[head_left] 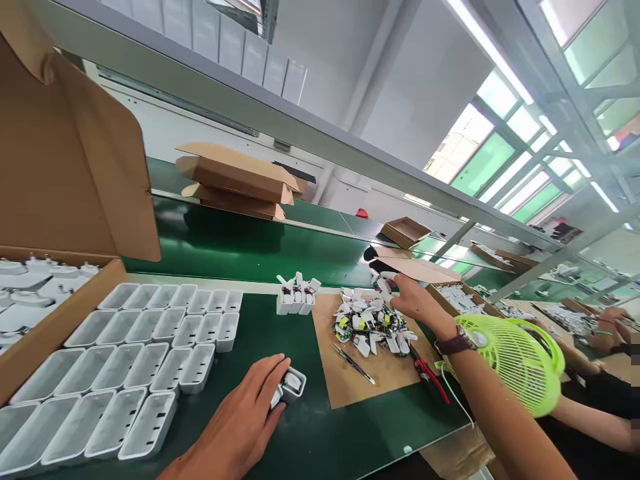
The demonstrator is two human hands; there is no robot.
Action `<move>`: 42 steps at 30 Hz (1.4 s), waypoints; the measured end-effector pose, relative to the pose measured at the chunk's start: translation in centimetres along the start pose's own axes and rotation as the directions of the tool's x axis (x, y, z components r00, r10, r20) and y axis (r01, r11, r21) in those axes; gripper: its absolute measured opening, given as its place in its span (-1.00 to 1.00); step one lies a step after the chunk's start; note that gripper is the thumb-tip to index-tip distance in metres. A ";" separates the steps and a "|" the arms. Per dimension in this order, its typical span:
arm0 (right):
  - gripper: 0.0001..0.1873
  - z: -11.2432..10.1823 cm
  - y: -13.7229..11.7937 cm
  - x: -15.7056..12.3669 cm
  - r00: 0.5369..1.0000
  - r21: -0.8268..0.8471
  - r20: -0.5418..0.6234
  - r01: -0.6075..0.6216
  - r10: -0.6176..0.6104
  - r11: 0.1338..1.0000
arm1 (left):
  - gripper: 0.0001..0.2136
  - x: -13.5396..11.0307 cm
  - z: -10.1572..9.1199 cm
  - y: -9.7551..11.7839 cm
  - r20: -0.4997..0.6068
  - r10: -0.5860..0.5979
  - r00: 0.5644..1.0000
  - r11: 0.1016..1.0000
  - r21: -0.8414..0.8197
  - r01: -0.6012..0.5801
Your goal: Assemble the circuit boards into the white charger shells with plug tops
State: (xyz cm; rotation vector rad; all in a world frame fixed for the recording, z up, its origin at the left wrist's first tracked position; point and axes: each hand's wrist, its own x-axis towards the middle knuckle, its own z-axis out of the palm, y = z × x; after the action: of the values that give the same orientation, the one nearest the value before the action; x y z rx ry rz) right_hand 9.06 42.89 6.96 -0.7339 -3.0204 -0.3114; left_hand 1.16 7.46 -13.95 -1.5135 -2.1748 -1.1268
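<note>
While the left hand (245,407) lies low over the green work surface (320,440), its thumb and fingers grip a small grey-white plastic housing (299,392) with a white part inside, standing at bench centre. To its left: rows of open-topped, slotted white plastic housings (147,427). To its right, on a brown paper sheet (343,393): slim metal tweezers (354,364); red-and-black-handled pliers (429,375) at the sheet's edge. Just beyond, a heap of white plastic pieces and circuit boards (370,325). Right hand (417,300) at the heap's far edge, fingers bent against a white piece (383,285); cannot tell whether pinched. Three filled white housings (296,303) stand beside the sheet. Farther back, folded brown cardboard cartons (240,179).
</note>
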 end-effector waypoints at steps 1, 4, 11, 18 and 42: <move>-0.73 0.7 1.2 -0.7 0.999 0.010 -0.001 -0.039 0.039 0.999 | -0.52 0.0 0.0 0.0 0.001 -0.011 1.000 1.000 -0.013 0.011; -0.77 3.0 3.4 -2.1 0.992 0.051 0.010 -0.125 0.125 0.991 | -0.50 0.0 0.0 -0.3 0.016 -0.040 0.999 0.998 -0.050 0.041; -0.69 5.2 3.4 -3.2 0.992 0.222 -0.088 -0.069 0.091 0.973 | -0.46 0.2 -0.9 -0.6 0.068 -0.198 0.978 0.964 -0.166 0.207; -0.68 7.5 -6.6 -6.9 0.893 0.571 -0.301 0.449 -0.333 0.687 | -0.57 1.2 -1.8 0.5 0.075 -0.457 0.886 0.795 -0.411 0.445; -0.49 13.9 -15.9 -10.2 0.731 0.613 -0.608 0.680 -0.310 0.402 | -0.04 0.9 -1.3 1.2 0.213 -0.380 0.900 0.741 -0.513 0.434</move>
State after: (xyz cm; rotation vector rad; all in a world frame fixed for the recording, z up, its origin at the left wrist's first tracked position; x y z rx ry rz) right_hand 11.26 27.22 -10.31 0.3440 -2.4124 0.8232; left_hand 1.51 7.31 -12.01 -1.3130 -2.4557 -2.0152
